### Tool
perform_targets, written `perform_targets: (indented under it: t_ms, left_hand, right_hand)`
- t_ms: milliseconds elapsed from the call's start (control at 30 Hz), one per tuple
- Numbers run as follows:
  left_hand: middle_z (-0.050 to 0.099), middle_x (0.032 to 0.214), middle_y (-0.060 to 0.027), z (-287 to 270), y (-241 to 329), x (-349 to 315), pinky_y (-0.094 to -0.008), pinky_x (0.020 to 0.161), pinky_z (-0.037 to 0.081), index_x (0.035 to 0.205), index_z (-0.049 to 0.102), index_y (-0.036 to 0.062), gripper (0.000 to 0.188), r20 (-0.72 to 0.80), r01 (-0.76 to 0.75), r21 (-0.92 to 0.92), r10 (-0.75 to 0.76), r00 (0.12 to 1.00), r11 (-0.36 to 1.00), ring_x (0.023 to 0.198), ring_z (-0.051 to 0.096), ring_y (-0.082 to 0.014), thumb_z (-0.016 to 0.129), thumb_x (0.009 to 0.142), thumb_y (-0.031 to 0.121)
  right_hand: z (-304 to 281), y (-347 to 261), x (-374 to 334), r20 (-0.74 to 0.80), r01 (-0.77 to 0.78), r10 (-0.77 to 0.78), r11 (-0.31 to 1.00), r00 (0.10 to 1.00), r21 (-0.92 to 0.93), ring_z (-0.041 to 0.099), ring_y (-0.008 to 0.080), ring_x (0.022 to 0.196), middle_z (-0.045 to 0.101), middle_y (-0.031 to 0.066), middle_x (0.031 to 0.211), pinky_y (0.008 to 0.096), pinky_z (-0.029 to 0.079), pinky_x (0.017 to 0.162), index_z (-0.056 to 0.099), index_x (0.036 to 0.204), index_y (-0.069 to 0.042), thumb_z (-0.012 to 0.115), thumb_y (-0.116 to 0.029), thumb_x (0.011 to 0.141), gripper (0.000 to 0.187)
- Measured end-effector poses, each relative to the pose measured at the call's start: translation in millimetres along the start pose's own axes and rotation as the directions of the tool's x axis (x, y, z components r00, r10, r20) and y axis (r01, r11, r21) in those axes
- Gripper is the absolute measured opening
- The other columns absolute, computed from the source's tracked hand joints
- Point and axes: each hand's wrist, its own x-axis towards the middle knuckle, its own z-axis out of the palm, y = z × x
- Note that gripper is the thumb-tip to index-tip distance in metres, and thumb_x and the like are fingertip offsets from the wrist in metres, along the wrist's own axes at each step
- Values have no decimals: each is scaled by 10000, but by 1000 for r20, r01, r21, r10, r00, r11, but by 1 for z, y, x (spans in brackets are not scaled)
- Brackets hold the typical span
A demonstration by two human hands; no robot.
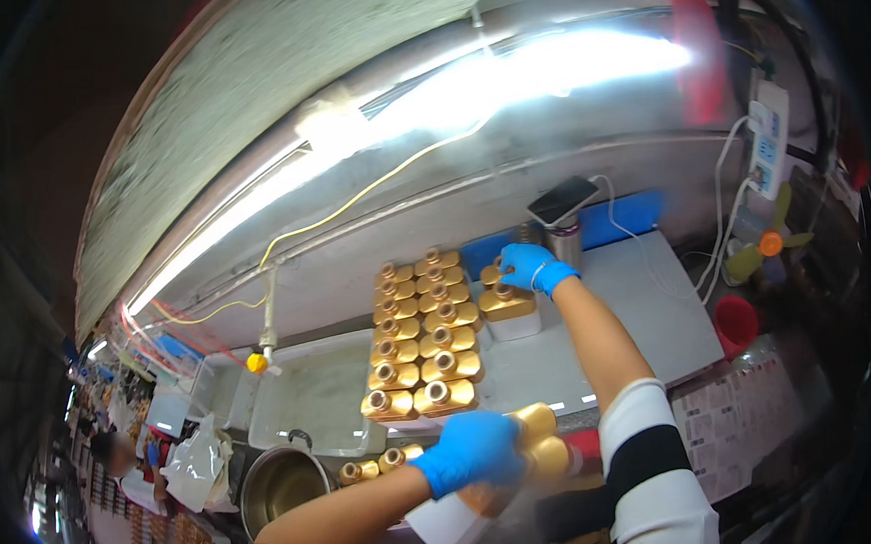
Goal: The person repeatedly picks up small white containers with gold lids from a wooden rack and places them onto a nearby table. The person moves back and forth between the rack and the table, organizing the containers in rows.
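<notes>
Right hand (534,267) at gold bottles (510,303), left hand (472,451) (blurred) by others (536,421) — both grips unclear.

From up there on the head, the left camera of a fisheye pair peers down and ahead across the bench (644,296). The left hand (475,452) and right hand (536,266) are near it; the lamp (543,67) slants across the top of its view.

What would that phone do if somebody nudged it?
The phone would probably slip or tip, overhanging the cylindrical container beneath. It looks a flat slab, so probably wouldn't bend. The white cable at its edge might tug.
</notes>
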Motion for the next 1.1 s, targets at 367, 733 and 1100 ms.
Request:
perform_targets:
  t_ms: [367, 733, 1100]
  left_hand:
    - [654, 922, -129, -30, -18, 145, -373, 749, 482, 875, 691, 157, 430, -77, -1, 22, 3, 997, 1000, 861, 619, -305, 632, 630, 505]
    - [637, 1024, -137, -30, -48, 204, -384, 761, 487, 935, 679, 88, 476, -48, 182, 118, -177, 983, 976, 908, 617, -306, 654, 648, 468]
    - [629, 974, -198, -39, -38, 171, -411, 730, 489, 879, 678, 60, 428, -258, 284, 40, -265, 929, 958, 880, 618, -334, 633, 729, 458]
  right_hand:
    - [9, -1, -362, -309, -457, 739, 633, 599, 625, 584, 281, 622, 594, 159, 704, 351, 454, 578, 622, 759, -29, 653, -328, 768, 301]
    - [72, -163, -557, 174, -680, 931, 99, 321, 727, 588, 175, 581, 621, 137, 662, 310, 467, 568, 660, 821, -4, 657, -299, 784, 297]
    - [116, -129, -460, 179, -587, 702, 396, 690, 706, 633, 235, 700, 646, 140, 767, 349, 480, 638, 662, 902, -58, 604, -330, 812, 293]
